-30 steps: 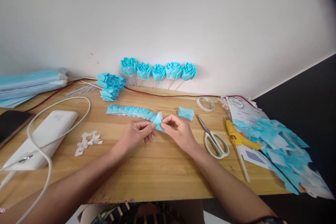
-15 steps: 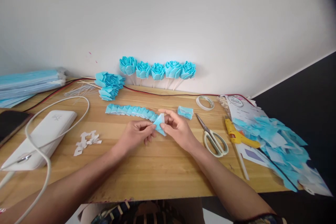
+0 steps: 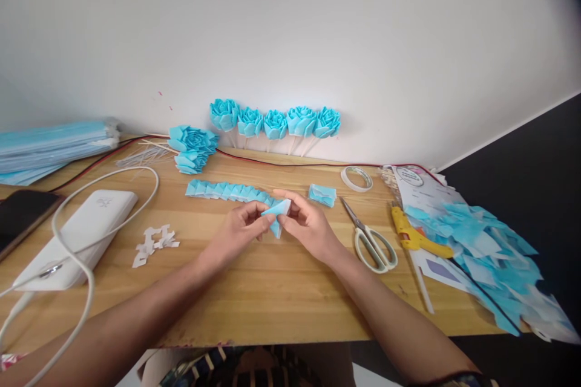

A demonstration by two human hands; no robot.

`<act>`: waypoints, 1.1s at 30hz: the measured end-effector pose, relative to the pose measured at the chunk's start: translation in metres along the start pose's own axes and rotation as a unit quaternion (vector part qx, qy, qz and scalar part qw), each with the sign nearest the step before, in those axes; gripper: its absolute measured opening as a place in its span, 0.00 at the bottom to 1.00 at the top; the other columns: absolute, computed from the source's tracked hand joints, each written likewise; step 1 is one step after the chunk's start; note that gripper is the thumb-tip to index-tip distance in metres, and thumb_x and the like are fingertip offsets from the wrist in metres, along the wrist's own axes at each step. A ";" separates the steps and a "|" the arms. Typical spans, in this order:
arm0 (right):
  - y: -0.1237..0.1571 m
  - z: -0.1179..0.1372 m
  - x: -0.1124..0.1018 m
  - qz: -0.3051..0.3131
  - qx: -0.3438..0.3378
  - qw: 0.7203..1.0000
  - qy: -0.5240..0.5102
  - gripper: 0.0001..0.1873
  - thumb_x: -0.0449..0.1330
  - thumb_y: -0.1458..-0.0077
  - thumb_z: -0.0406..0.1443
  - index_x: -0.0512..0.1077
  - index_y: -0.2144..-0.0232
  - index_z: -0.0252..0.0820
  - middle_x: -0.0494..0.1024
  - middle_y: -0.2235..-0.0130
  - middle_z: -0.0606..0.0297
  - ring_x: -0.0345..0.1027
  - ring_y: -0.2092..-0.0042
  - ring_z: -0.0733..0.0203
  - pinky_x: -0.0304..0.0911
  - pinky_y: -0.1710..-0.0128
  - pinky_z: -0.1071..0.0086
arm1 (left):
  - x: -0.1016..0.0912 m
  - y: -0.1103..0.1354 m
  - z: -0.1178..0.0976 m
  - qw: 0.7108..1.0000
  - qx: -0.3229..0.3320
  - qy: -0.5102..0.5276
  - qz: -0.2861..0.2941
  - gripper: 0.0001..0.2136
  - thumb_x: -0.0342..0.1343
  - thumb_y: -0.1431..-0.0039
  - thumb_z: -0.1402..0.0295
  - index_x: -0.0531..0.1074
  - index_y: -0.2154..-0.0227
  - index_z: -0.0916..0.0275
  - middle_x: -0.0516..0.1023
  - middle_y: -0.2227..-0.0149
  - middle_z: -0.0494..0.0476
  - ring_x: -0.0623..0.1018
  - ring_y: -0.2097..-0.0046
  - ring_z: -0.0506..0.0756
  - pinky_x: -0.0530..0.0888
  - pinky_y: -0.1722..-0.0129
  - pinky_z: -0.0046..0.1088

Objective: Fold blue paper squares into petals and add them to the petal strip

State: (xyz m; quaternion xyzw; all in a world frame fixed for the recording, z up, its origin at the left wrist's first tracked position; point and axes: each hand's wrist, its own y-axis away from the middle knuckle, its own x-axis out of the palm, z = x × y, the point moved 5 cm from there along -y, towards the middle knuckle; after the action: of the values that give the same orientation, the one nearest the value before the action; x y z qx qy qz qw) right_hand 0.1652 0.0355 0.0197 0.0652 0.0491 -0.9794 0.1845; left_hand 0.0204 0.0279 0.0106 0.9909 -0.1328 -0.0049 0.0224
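Observation:
Between my two hands is a small folded piece of light blue and white sheet (image 3: 280, 210), thin like paper or fabric. My left hand (image 3: 242, 225) pinches its left side between thumb and fingers. On the right side, my right hand (image 3: 305, 222) grips it, thumb in front and fingers behind. Just behind my hands lies a row of overlapping folded blue pieces (image 3: 229, 191), its right end partly hidden by my fingers. A small stack of blue pieces (image 3: 322, 195) rests beyond my right hand.
Scissors (image 3: 374, 245), a tape roll (image 3: 356, 179) and a yellow glue gun (image 3: 417, 234) lie right, beside a heap of blue scraps (image 3: 485, 242). Blue flowers on sticks (image 3: 275, 124) lean on the wall. Left are white scraps (image 3: 154, 243), a power bank (image 3: 77, 242) and its cable.
The piece in my hands has been folded over further, its blue flap now slanting across toward the left. My left hand's fingers have shifted up slightly along it.

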 end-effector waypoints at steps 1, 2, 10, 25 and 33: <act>0.000 0.000 0.001 0.001 0.002 1.000 0.002 0.23 0.58 0.46 0.34 0.66 0.47 0.45 0.73 0.65 0.67 0.67 0.64 0.65 0.64 0.62 0.70 | 0.001 0.000 0.001 1.000 0.001 -0.004 0.001 0.12 0.57 0.48 0.59 0.70 0.71 0.64 0.69 0.77 0.48 0.68 0.74 0.48 0.67 0.73 0.24; 0.000 0.000 0.002 0.000 0.005 1.000 0.004 0.23 0.58 0.46 0.34 0.66 0.47 0.45 0.73 0.65 0.67 0.67 0.64 0.65 0.64 0.62 0.70 | 0.001 0.000 0.001 1.000 0.002 -0.008 0.000 0.12 0.57 0.48 0.59 0.70 0.72 0.64 0.69 0.77 0.48 0.67 0.75 0.48 0.66 0.74 0.24; -0.001 0.002 -0.003 -0.011 0.010 1.000 0.015 0.22 0.59 0.47 0.34 0.67 0.48 0.45 0.70 0.69 0.69 0.65 0.67 0.65 0.62 0.64 0.70 | 0.000 -0.001 0.003 0.999 -0.022 -0.033 0.000 0.13 0.55 0.49 0.57 0.67 0.75 0.63 0.64 0.79 0.46 0.63 0.77 0.47 0.61 0.76 0.24; -0.002 0.004 -0.006 -0.039 0.004 0.999 -0.018 0.20 0.60 0.47 0.36 0.69 0.51 0.44 0.72 0.67 0.67 0.66 0.64 0.64 0.63 0.61 0.68 | 0.005 0.003 0.004 0.999 -0.038 -0.015 0.016 0.13 0.57 0.50 0.58 0.69 0.75 0.64 0.65 0.79 0.46 0.62 0.77 0.46 0.59 0.77 0.22; 0.000 0.002 -0.002 0.025 0.019 0.999 -0.022 0.24 0.60 0.47 0.35 0.66 0.47 0.46 0.70 0.69 0.70 0.65 0.67 0.65 0.64 0.64 0.70 | 0.000 0.001 0.007 0.999 -0.033 -0.026 -0.012 0.14 0.57 0.50 0.56 0.68 0.75 0.64 0.65 0.80 0.46 0.63 0.79 0.46 0.61 0.78 0.22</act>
State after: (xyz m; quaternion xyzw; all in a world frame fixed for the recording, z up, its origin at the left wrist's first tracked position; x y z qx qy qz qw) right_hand 0.1671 0.0362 0.0225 0.0488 0.0244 -0.9765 0.2085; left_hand 0.0199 0.0267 0.0037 0.9907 -0.1210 -0.0357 0.0515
